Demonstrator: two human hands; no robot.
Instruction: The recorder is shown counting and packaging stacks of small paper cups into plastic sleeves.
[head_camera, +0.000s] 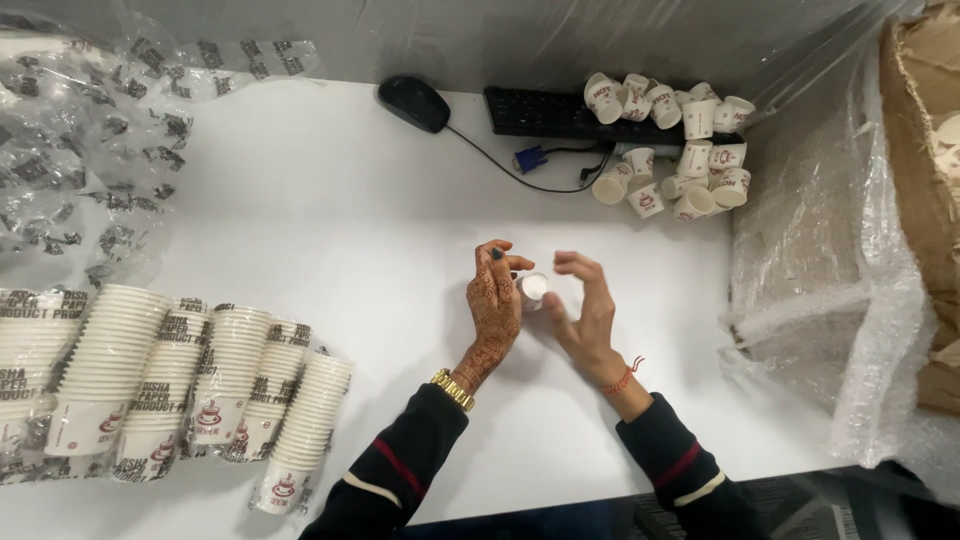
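Observation:
My left hand (492, 300), patterned with henna and wearing a gold bracelet, grips a small white paper cup (534, 288) over the middle of the white table (330, 230). My right hand (585, 305), with a red thread at the wrist, is beside the cup with fingers spread and curved around it; whether it touches the cup I cannot tell. Both arms wear dark sleeves with red and white stripes.
Several wrapped stacks of paper cups (170, 380) lie at the front left. A pile of loose small cups (675, 150) sits at the back right on a black keyboard (540, 112). A black mouse (413, 102), empty plastic wrappers (80, 150) and a plastic-lined cardboard box (915, 200) are around.

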